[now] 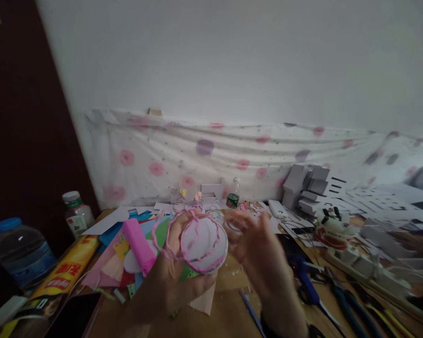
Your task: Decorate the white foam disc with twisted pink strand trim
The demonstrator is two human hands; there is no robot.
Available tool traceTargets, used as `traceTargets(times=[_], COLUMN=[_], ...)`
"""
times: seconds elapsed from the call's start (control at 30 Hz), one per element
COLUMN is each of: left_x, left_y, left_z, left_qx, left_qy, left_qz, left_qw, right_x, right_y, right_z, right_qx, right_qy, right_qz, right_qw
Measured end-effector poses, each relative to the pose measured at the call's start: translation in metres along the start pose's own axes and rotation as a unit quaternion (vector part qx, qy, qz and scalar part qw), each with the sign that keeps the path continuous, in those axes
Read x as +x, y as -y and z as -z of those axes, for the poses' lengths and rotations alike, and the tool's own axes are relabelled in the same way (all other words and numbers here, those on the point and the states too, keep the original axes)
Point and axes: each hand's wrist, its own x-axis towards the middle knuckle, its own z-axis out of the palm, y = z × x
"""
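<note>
Cluttered craft desk point(229, 307), left hand point(171, 279) gripping white disc point(202, 245) edged pink, right hand point(259, 253) blurred, spread

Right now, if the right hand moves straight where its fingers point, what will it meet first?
Probably the pink-edged white disc that the left hand holds; the right hand is blurred, so depth is uncertain.

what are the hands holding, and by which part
The left hand holds the pink-edged white disc by its lower left rim; the right hand, blurred, seems empty.
</note>
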Motion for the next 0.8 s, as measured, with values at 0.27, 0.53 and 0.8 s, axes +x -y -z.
traceTargets(times=[0.27, 0.53, 0.8], left_x=[0.005, 0.013, 0.024], left_y=[0.004, 0.004, 0.012], left_z=[0.002, 0.012, 0.011], left_qx=[0.117, 0.016, 0.036], left_qy=[-0.027, -0.039, -0.161], left_qz=[-0.038, -0.032, -0.196], left_qw=[0.992, 0.999, 0.967], right_x=[0.016, 0.03, 0.038], right_y=[-0.025, -0.028, -0.02], right_z=[-0.027, -0.018, -0.013], right_qx=[0.028, 0.111, 0.172], right_qy=[0.157, 0.195, 0.096], right_qz=[-0.134, -0.173, -0.1], right_qw=[0.978, 0.959, 0.975])
